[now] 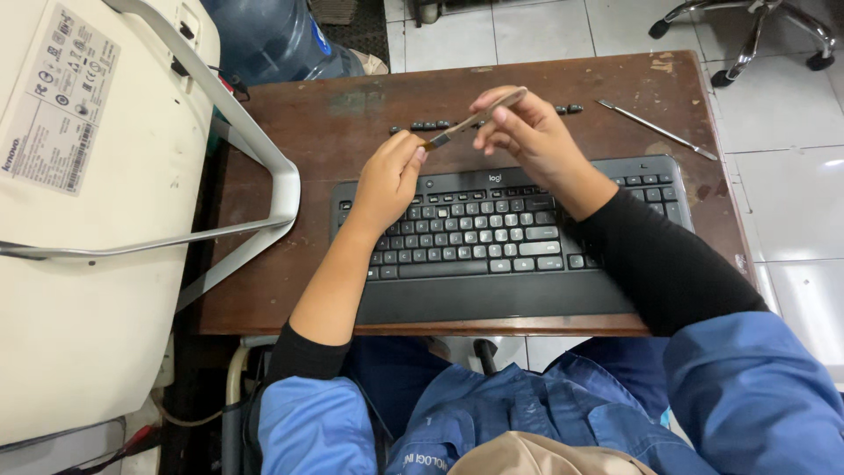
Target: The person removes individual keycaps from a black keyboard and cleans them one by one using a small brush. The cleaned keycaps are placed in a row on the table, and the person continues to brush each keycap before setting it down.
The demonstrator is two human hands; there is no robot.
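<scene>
**A:** What did each hand have at that moment?

**B:** The right hand (pixel 527 132) was closed in a pinch around the upper end of a pair of tweezers (pixel 475 118), held slantwise above the keyboard (pixel 492 229), toward twelve o'clock of it. The left hand (pixel 391 176) was curled, its fingertips meeting the lower tip of the tweezers; whether a keycap sat between them, I could not tell.

**A:** How would those tweezers handle?

**B:** My judgement: light, thin, stiff along their length but springy across the blades, and smooth enough to slip. The grip belonged mid-shank, where a squeeze closes the tips.

**A:** And around them?

**B:** A row of loose black keycaps (pixel 431 126) lay on the brown bench (pixel 290 264) at twelve o'clock from the keyboard, partly hidden by the hands. They looked small and light, easily flicked away. A slim metal tool (pixel 655 129) lay at two o'clock, well apart from both hands. A pale monitor (pixel 79 220) lay back-up at nine o'clock, its stand reaching over the bench.
</scene>
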